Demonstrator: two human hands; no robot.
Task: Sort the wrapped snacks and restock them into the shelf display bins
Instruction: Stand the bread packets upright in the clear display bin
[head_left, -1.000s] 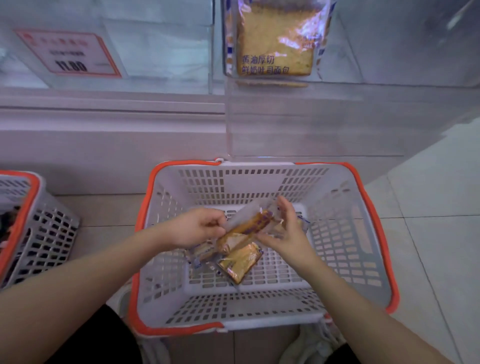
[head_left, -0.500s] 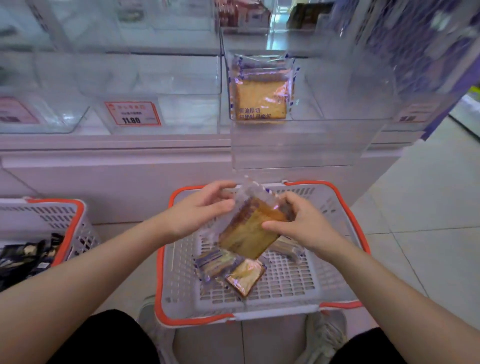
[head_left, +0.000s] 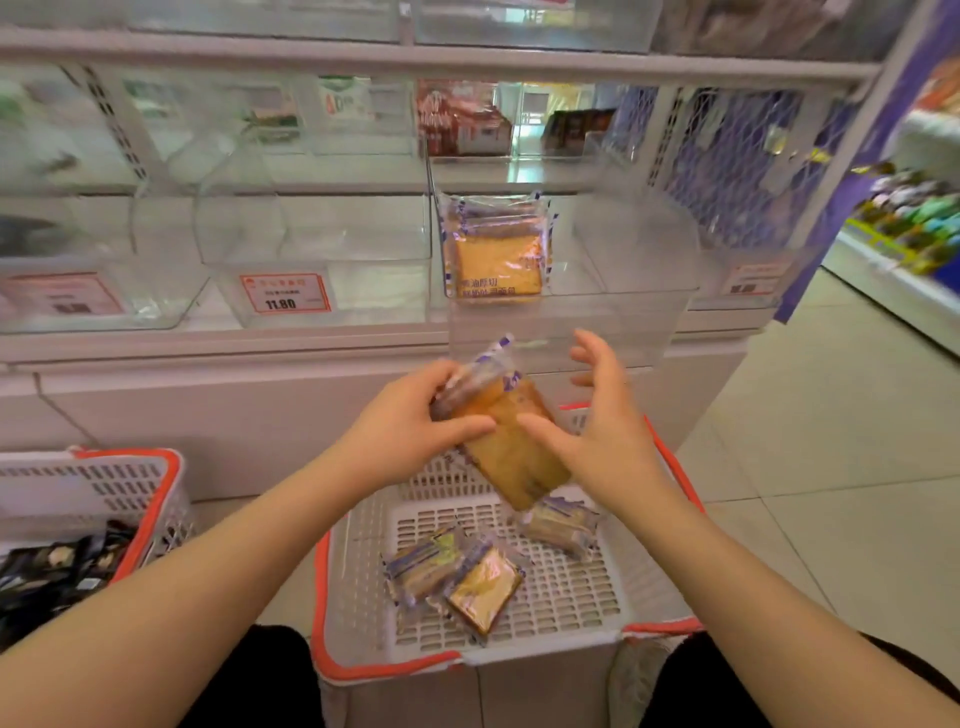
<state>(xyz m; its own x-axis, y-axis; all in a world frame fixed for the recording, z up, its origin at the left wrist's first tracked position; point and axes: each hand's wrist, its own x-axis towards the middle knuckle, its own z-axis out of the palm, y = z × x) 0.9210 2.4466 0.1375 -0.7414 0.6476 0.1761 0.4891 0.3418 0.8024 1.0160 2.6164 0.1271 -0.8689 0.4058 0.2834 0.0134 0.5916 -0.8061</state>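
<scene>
Clear bin (head_left: 566, 291) held some toast; my left grip (head_left: 410, 436) clutched another packet (head_left: 506, 436), right grip (head_left: 605, 431) loose—three packets (head_left: 467, 577) remained in the basket (head_left: 353, 597).

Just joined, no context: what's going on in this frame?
A person is restocking wrapped toast slices. The left hand grips one wrapped slice above the white basket; the right hand is open beside it, thumb touching. Three more packs lie in the basket. The clear bin ahead already holds matching toast.
</scene>
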